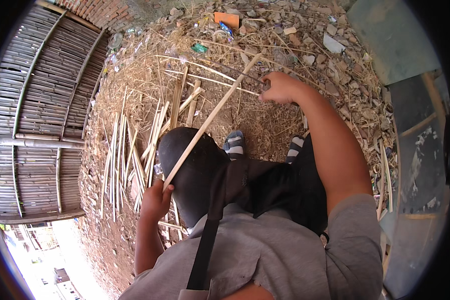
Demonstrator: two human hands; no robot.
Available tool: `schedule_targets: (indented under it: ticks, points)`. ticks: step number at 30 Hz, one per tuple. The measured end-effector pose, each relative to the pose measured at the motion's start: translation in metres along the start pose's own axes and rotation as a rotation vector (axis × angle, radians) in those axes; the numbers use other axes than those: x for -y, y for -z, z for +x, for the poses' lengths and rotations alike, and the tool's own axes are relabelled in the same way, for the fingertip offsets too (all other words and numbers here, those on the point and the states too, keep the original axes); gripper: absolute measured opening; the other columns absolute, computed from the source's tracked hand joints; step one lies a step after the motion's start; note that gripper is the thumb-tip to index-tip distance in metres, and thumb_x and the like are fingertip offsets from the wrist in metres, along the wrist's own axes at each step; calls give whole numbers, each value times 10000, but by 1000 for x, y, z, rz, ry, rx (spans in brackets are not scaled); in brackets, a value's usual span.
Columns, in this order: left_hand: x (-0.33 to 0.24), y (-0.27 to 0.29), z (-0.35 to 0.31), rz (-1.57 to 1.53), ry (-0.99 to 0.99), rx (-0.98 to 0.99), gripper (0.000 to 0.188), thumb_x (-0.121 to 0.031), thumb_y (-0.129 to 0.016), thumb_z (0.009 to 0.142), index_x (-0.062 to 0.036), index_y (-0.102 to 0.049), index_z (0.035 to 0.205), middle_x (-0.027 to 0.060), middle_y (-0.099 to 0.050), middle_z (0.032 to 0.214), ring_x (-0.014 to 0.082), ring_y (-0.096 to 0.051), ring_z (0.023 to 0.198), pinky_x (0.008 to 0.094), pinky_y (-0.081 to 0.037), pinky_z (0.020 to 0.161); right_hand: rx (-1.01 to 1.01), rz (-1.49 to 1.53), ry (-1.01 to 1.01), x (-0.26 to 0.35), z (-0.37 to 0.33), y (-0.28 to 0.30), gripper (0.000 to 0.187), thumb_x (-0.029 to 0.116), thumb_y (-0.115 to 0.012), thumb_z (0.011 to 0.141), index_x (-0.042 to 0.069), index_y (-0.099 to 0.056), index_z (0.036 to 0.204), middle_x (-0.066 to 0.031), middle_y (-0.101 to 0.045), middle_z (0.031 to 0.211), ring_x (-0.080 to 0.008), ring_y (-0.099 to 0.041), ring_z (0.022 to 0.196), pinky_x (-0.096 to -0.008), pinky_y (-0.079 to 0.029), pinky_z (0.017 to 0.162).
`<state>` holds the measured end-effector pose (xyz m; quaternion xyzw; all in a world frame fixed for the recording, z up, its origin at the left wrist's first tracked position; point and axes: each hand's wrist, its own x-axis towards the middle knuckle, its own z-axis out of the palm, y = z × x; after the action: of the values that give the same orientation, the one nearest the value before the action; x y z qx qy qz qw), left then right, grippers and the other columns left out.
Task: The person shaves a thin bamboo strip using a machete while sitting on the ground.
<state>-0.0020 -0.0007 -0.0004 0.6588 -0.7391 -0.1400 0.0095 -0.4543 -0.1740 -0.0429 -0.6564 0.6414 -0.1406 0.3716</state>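
Observation:
A long pale split-bamboo strip (214, 120) slants across my raised left knee. My left hand (156, 201) is closed round its lower end, beside the knee. The strip's far end reaches up ahead of me, near my right hand (282, 89). That hand is closed, thumb against fingers, on a thin dark blade-like tool (257, 79). The tool points away to the left and passes by the strip's upper part; I cannot tell whether they touch. Its grip is hidden in my fingers.
Several split bamboo strips (116, 162) lie on the ground at the left, with thicker pieces (178, 97) ahead. Rubble (330, 60) and dry straw cover the ground beyond. A bamboo-slat panel (35, 90) stands left, grey sheets (415, 150) right. My sandalled feet (234, 145) are below.

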Motion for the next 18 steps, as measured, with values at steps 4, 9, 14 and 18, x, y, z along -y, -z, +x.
schedule_targets:
  ticks: [4,9,14,18]
  points:
    - [5,-3,-4,-26,-18,-1,365,-301,-618,986,-13,-495,797,258,-578,643,501,-585,650,538,-427,562,218,-215,122,56,-23,-14,626,334,-781,762,9,-647,1280,-202,-700,1169,-325,-684,1068,-399,-538,930]
    - [12,-15,2,-64,-32,-31,363,-297,-621,984,-11,-500,796,256,-577,662,493,-590,657,536,-427,568,119,-46,16,5,-8,8,523,385,-798,758,26,-696,1125,-169,-713,976,-284,-686,911,-407,-523,808]
    - [11,-10,-3,-55,-45,-38,353,-298,-623,980,-16,-504,805,248,-573,647,495,-581,642,535,-428,565,73,-91,63,24,-12,3,502,325,-748,779,16,-691,1171,-171,-712,982,-301,-696,950,-417,-540,851]
    - [12,-12,-2,-64,-45,-37,359,-309,-623,982,-25,-494,804,247,-575,647,491,-582,642,533,-424,557,163,-272,234,50,-20,-22,476,335,-753,787,42,-703,1159,-176,-720,977,-311,-702,953,-427,-546,846]
